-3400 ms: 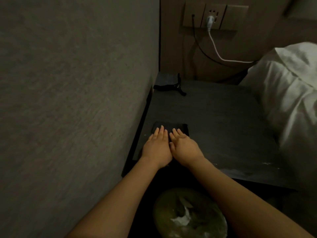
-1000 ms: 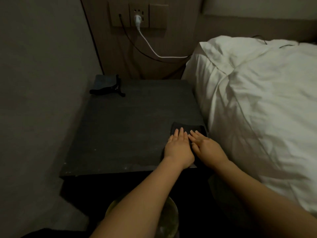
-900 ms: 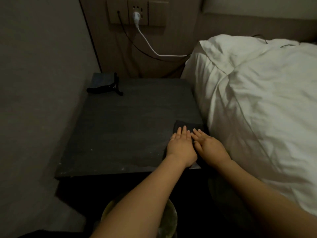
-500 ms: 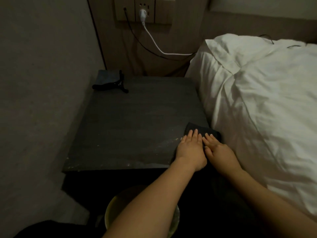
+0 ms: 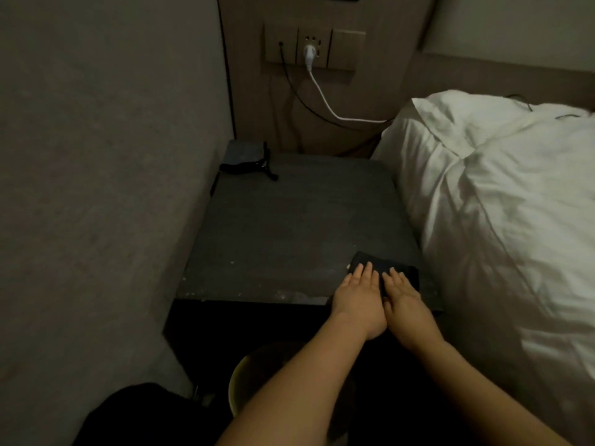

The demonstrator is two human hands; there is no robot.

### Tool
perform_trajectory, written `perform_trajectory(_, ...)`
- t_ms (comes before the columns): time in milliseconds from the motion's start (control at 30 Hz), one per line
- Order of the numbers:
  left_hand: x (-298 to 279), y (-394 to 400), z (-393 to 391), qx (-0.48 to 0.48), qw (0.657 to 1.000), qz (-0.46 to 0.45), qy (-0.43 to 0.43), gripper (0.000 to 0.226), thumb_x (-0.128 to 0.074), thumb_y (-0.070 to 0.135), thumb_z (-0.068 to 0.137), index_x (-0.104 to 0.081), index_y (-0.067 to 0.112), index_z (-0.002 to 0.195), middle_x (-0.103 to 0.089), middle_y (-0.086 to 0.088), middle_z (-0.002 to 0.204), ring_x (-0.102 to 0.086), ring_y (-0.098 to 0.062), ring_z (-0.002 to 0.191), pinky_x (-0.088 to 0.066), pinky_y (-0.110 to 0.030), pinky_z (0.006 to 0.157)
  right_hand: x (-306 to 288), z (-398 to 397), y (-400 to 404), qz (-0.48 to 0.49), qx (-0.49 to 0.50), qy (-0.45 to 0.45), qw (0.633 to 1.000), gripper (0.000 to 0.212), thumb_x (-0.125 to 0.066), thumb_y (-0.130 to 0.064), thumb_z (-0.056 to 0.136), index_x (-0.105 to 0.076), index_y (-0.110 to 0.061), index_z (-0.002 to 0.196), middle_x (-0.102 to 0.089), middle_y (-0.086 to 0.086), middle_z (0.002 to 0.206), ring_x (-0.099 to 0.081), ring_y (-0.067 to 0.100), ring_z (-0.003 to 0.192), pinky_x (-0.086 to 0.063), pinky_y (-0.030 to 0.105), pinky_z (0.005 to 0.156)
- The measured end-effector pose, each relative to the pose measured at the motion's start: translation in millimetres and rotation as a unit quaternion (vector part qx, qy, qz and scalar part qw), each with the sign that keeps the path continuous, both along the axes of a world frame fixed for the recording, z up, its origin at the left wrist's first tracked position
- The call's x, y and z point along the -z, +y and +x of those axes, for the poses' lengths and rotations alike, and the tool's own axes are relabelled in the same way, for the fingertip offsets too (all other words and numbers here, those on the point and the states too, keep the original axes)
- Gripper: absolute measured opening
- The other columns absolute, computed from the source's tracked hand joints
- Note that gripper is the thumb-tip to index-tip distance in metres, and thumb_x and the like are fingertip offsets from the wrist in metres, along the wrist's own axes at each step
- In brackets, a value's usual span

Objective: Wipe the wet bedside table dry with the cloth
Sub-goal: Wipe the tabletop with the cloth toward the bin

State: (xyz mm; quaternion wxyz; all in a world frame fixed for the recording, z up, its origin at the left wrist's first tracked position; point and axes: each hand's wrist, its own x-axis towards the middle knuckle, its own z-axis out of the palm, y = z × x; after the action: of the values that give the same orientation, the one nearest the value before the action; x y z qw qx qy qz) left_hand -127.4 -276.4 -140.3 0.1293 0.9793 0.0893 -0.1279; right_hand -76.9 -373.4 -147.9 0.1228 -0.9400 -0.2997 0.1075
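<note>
Cloth [image 5: 391, 268] flat beneath both hands [image 5: 383, 300].

Bedroom: bed [image 5: 502, 201] w/ white duvet beside bedside table [image 5: 289, 226].

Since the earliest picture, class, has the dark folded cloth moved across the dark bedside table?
Yes. The dark folded cloth has slid from the wall side to the near corner of the dark bedside table beside the white bed.

A dark bedside table [image 5: 289, 233] carries a folded cloth [image 5: 383, 265] and a black clip [image 5: 248, 167].
</note>
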Motion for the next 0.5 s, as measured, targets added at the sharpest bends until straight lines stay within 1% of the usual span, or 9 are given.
perform_trajectory(100,-0.5,6.3,0.7,-0.008,1.000,0.008,0.016,0.064,-0.026,0.031,0.100,0.005,0.004,0.150,0.012,-0.011,0.159,0.009,-0.023,0.147,0.002,-0.035,0.119,-3.6,1.6,10.2,-0.033,-0.009,0.013,0.999,0.056,-0.035,-0.015,0.097,-0.011,-0.008,0.146,-0.004,0.012,0.158,-0.003,0.021,0.146,-0.002,0.029,0.117)
perform_trajectory(200,-0.1,21.8,-5.6,-0.037,0.999,0.025,0.021,0.065,-0.025,0.031,0.100,0.006,0.003,0.149,0.012,-0.012,0.159,0.010,-0.024,0.147,0.001,-0.037,0.119,-4.8,3.2,31.6,-0.059,-0.036,0.026,0.997,0.058,-0.034,-0.020,0.097,-0.006,-0.011,0.147,0.001,0.009,0.158,0.001,0.019,0.146,-0.001,0.029,0.117)
perform_trajectory(333,-2.1,61.9,-28.3,-0.095,0.995,0.017,0.025,0.066,-0.027,0.031,0.100,0.007,0.003,0.149,0.013,-0.013,0.159,0.009,-0.024,0.147,-0.001,-0.037,0.120,-4.0,-8.1,78.4,-0.070,-0.103,0.024,0.992,0.059,-0.033,-0.022,0.098,-0.004,-0.011,0.147,0.002,0.008,0.158,0.002,0.019,0.146,-0.002,0.031,0.118)
perform_trajectory(500,-3.7,115.2,-70.5,-0.173,0.984,0.013,0.031,0.069,-0.031,0.029,0.099,0.008,0.005,0.150,0.014,-0.012,0.159,0.009,-0.023,0.147,-0.001,-0.036,0.120,-11.0,-40.3,142.8,-0.063,-0.185,0.032,0.980,0.058,-0.032,-0.021,0.098,-0.004,-0.009,0.147,0.003,0.010,0.158,0.002,0.020,0.146,-0.002,0.032,0.118)
